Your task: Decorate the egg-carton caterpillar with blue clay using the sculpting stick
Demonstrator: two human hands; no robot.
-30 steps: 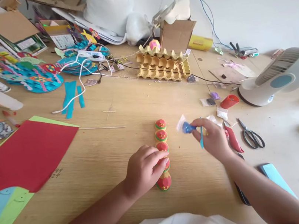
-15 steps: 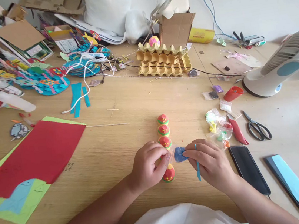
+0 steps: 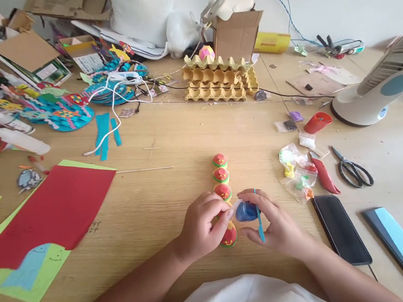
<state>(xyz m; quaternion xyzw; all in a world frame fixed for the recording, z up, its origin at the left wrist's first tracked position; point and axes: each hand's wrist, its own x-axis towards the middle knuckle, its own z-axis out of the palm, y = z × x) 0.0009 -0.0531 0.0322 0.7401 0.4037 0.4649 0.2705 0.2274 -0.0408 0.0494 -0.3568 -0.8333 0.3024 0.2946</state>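
My left hand (image 3: 205,225) is closed, thumb and forefinger pinching the clear edge of a small plastic bag of blue clay (image 3: 245,211). Beside the bag, my right hand (image 3: 281,224) has its thumb and fingers spread around it. A thin blue modelling tool (image 3: 260,228) is tucked upright among the right fingers. Below the hands runs a row of small round figures (image 3: 221,175), red on top with green rims and yellow faces. My left fingers partly hide one figure near the front end.
On the right lie opened clay bags (image 3: 297,167), a red-handled cutter (image 3: 325,175), scissors (image 3: 351,169), a phone (image 3: 342,229) and a fan (image 3: 384,85). Red paper (image 3: 54,206) covers the left side. Egg trays (image 3: 217,80) stand at the back among boxes and crafts.
My right fingers have opened off the blue clay bag and shifted slightly left, the tool still among them. My left hand keeps its pinch. The camera view has shifted a little.
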